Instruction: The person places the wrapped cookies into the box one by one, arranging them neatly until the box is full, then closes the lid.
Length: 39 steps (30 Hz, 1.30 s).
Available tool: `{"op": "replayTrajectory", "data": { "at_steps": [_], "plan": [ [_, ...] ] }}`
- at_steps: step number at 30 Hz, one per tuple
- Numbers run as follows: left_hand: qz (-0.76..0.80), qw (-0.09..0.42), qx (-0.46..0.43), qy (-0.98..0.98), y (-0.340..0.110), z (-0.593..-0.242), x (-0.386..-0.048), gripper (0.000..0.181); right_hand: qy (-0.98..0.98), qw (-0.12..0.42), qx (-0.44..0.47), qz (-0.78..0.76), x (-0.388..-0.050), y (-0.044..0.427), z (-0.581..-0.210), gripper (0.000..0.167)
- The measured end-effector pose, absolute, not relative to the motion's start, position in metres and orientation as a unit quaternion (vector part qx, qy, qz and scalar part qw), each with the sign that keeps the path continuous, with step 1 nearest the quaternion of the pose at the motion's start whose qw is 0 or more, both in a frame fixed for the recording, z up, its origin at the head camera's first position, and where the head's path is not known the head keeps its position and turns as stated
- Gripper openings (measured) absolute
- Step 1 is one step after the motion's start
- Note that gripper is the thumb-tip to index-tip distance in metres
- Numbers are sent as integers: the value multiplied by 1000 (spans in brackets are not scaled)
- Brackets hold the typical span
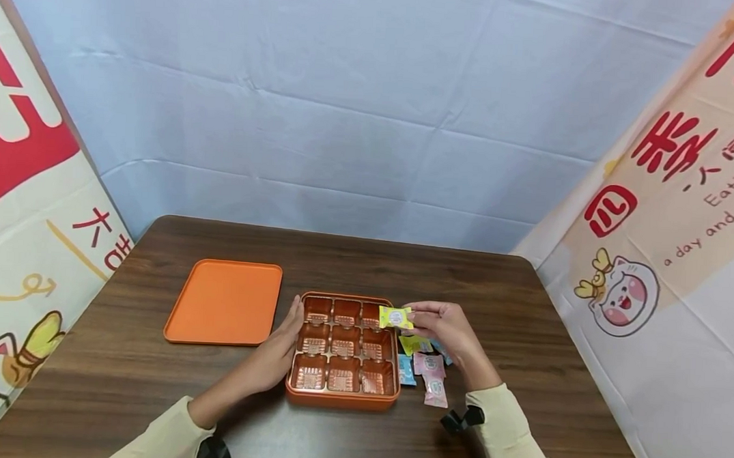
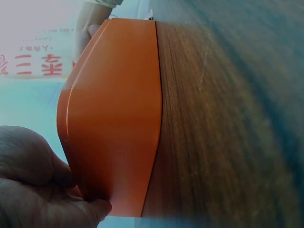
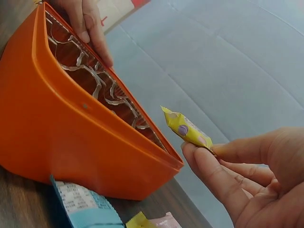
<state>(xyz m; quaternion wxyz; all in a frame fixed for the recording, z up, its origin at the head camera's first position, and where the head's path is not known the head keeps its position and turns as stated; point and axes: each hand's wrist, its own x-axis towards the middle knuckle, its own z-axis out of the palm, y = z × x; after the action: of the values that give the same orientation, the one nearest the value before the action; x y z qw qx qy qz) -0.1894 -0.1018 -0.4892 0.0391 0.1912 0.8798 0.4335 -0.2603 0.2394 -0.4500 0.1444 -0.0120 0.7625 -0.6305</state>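
Note:
An orange box (image 1: 342,400) with a clear, nine-section insert sits on the table, its visible compartments bare. My left hand (image 1: 272,360) rests along its left side, fingers extended against the wall and rim. Above the box's back right corner, my right hand (image 1: 447,326) pinches a small yellow-wrapped candy (image 1: 395,318) between thumb and fingertips. The right wrist view shows this candy (image 3: 187,130) clear of the rim. Beside the box's right wall lie more wrapped candies: a yellow one (image 1: 416,345), a blue one (image 1: 406,371) and pink ones (image 1: 435,390), partly beneath the right hand.
A flat orange lid (image 1: 228,303) lies on the dark wooden table (image 1: 341,258) to the left of the box. Pale blue cloth (image 1: 322,118) hangs behind the table, and printed banners (image 1: 644,220) stand at both sides.

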Motion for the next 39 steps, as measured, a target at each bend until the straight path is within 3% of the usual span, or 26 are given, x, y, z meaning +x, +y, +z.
{"op": "replayTrajectory", "data": {
  "at_steps": [21, 39],
  "plan": [
    [426, 31, 201, 881, -102, -490, -188, 60, 786, 135, -17, -603, -264, 222, -450, 34],
    [427, 28, 201, 881, -102, -490, -189, 61, 837, 87, -19, -540, -265, 200, -440, 24]
  ]
}}
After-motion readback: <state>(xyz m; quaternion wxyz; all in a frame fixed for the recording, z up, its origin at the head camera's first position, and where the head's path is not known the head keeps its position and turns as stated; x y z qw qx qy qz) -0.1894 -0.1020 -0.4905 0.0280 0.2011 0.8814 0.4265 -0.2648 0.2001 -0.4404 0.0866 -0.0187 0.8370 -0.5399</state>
